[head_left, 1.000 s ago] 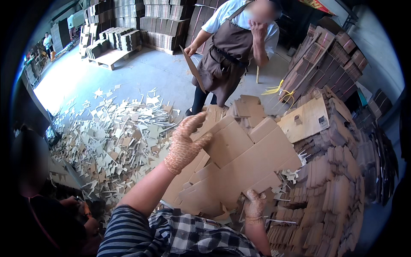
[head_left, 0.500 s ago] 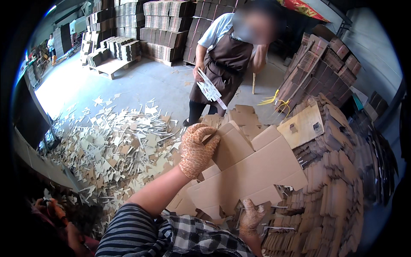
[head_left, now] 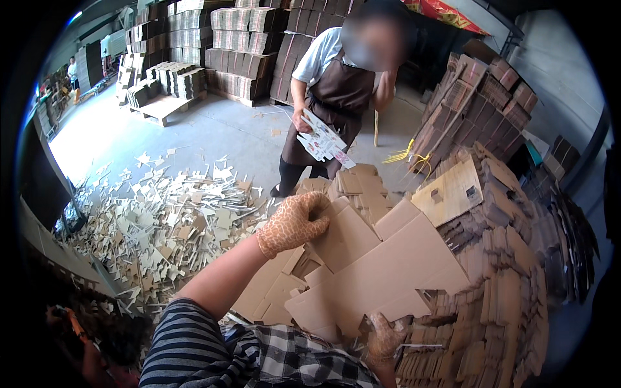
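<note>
A flat, die-cut brown cardboard box blank [head_left: 394,258] lies tilted between my gloved hands. My left hand [head_left: 294,223], in an orange patterned glove, grips its far left flap with fingers curled over the edge. At the near edge my right hand [head_left: 386,337], in a similar glove, holds the blank from below; part of its fingers is hidden under the cardboard. Beneath and to the left, more cut cardboard blanks [head_left: 268,291] show. Large stacks of blanks [head_left: 498,284] rise on the right, with a wooden board [head_left: 449,191] resting among them.
Cardboard and paper offcuts [head_left: 174,239] form a wide heap at left. A person in a brown apron [head_left: 336,97] stands across from me, holding a printed cut sheet [head_left: 323,139]. Bundled stacks [head_left: 242,52] line the back, near a loaded pallet [head_left: 165,110]. Yellow-pronged forks [head_left: 414,155] lean against bundles at right.
My left hand has shifted slightly left with the blank's flap still in it. The other person's printed sheet has turned to show more of its face. The view has shifted a little.
</note>
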Demonstrator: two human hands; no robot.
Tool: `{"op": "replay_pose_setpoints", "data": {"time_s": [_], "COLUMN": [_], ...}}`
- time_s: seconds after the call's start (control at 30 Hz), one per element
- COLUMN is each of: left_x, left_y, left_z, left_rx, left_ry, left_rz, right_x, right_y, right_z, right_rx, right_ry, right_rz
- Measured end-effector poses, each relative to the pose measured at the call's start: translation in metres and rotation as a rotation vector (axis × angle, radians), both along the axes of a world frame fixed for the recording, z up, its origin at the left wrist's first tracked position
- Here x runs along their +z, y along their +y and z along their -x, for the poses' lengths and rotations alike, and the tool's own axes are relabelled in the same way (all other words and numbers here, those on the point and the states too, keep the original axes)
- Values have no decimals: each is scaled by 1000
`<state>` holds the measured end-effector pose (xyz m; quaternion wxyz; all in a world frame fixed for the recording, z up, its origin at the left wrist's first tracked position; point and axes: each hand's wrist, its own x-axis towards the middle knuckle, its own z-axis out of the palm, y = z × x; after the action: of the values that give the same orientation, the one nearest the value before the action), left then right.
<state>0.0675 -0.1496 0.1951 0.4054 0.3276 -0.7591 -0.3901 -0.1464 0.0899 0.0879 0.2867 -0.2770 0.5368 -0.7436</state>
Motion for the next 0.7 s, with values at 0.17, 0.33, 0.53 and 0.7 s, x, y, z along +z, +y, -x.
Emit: {"op": "replay_pose_setpoints", "data": {"time_s": [0.17, 0.33, 0.53, 0.7], "left_x": [2, 6, 17, 4], "left_y": [10, 14, 12, 13], "left_z": [5, 5, -20, -29], "left_rx": [128, 158, -151, -343], "left_ry": [-88, -69, 57, 163], "left_rz": [191, 232, 10, -293], "right_x": [10, 15, 26, -7], "right_y": [1, 0, 1, 15], "right_z": [-2, 0, 5, 39], "right_rx": [11, 11, -29, -136], "right_ry": [29, 85, 123, 470], "right_rz": [17, 77, 145, -87]}}
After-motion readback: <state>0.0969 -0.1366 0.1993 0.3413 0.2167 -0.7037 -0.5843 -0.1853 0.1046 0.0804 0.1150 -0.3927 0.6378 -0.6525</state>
